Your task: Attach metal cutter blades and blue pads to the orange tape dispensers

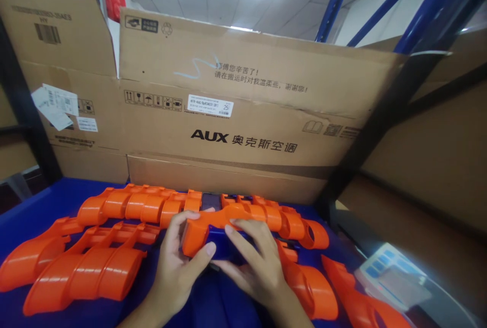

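Note:
My left hand (182,252) is closed around the left end of an orange plastic part (197,238), its thumb pressing near the lower edge. A dark blue plastic piece (223,243) sits against the underside of this orange part. From the other side, my right hand (256,254) grips the same assembly, fingers on top and thumb below. The palms hide some of it, so how the two pieces join cannot be made out. Curved orange plastic parts (89,272) lie in a row left of my hands, and more orange parts (312,290) lie to the right.
A blue work surface (23,198) spans the front. Along its back stands a tall cardboard panel (243,135) with printing. Another row of orange parts (148,208) lies before it. A dark frame post (365,140) and a white device with a lit screen (395,277) are at right.

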Demonstrator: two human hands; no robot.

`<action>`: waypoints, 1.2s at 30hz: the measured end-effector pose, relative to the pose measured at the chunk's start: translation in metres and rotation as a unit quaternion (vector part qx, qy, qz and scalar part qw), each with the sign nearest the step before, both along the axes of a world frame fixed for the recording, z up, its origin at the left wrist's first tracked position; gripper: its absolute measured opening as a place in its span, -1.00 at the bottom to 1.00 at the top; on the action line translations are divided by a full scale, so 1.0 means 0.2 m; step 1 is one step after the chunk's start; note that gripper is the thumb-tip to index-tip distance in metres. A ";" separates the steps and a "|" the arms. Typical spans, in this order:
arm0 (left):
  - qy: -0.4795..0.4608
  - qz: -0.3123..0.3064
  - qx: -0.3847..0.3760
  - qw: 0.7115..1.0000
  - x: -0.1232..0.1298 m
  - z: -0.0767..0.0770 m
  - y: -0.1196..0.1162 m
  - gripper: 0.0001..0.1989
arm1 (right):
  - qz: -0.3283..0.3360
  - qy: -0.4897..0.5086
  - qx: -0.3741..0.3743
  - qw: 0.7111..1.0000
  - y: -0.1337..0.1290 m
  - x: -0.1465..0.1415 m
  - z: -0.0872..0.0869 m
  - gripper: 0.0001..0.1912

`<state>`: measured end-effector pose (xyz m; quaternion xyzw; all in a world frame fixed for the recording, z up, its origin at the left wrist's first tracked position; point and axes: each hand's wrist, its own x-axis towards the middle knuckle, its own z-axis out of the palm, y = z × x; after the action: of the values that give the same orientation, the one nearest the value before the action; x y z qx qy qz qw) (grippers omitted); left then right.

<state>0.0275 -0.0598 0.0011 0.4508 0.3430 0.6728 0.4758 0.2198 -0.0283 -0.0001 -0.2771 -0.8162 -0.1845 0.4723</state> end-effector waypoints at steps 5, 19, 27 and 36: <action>0.011 0.008 0.012 1.000 0.00 0.00 0.00 -0.58 | 0.005 0.001 0.002 1.000 0.00 -0.01 0.00 -0.15; 0.026 0.028 0.024 0.999 -0.01 -0.01 0.00 -0.58 | 0.004 -0.006 0.006 1.000 -0.01 -0.01 0.00 -0.14; -0.037 -0.026 0.031 0.998 0.02 -0.04 0.00 -0.40 | 0.005 0.022 -0.011 1.000 -0.02 0.01 0.00 -0.13; -0.032 -0.163 0.070 0.984 0.01 -0.07 0.01 -0.24 | 0.119 0.141 -0.174 0.967 -0.04 0.07 0.04 -0.55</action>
<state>0.0292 -0.0574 -0.0133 0.5115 0.2018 0.6224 0.5570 0.2345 -0.0363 0.0086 -0.2787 -0.7882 0.0584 0.5456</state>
